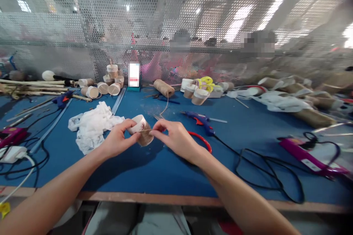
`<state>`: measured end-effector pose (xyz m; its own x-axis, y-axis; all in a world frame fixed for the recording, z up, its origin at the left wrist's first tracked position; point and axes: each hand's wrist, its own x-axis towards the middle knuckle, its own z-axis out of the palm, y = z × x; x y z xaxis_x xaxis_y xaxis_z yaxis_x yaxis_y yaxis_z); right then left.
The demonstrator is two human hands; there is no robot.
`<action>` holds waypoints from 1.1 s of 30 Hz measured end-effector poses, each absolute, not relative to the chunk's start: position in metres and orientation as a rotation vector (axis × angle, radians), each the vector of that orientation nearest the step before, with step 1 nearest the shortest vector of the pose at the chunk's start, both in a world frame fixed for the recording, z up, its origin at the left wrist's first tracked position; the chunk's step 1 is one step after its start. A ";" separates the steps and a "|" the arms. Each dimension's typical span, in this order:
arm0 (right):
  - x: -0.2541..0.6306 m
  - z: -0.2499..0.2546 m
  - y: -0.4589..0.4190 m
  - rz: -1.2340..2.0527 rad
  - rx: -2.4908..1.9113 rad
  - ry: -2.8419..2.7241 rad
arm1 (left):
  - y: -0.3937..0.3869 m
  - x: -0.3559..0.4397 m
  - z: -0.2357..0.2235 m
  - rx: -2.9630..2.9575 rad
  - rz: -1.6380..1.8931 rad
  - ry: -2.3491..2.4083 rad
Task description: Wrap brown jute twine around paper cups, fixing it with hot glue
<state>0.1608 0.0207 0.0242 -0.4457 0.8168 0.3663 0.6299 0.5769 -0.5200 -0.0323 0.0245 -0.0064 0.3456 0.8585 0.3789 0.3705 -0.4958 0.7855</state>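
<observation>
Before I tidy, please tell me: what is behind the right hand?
Beyond the right hand, a red curved band and a blue hot-glue gun lie on the table. The wrist covers part of the band; its full shape is hidden.

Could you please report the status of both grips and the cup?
Left grip holding cup, tilted. Right grip pinching twine across its side. Blue glue gun lying beside right grip, clear of cup.

Bright overhead glare, soft shadow on blue tabletop, blurred, stretched edges
</observation>
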 end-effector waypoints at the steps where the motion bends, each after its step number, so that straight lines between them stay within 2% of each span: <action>1: 0.163 0.024 0.021 0.444 -1.134 -2.207 | 0.023 -0.032 -0.006 2.035 1.032 1.063; 12: 0.167 0.019 0.014 0.724 -1.153 -1.974 | 0.011 -0.028 0.000 1.871 0.921 0.895; 33: 0.169 0.020 0.010 0.822 -1.160 -1.964 | 0.011 -0.031 0.002 1.656 0.860 0.790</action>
<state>0.1686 0.0104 0.0201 -0.3528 0.9023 0.2477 0.4569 0.3972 -0.7959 -0.0309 0.0108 0.0019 0.5220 0.8398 0.1489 0.0776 -0.2207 0.9723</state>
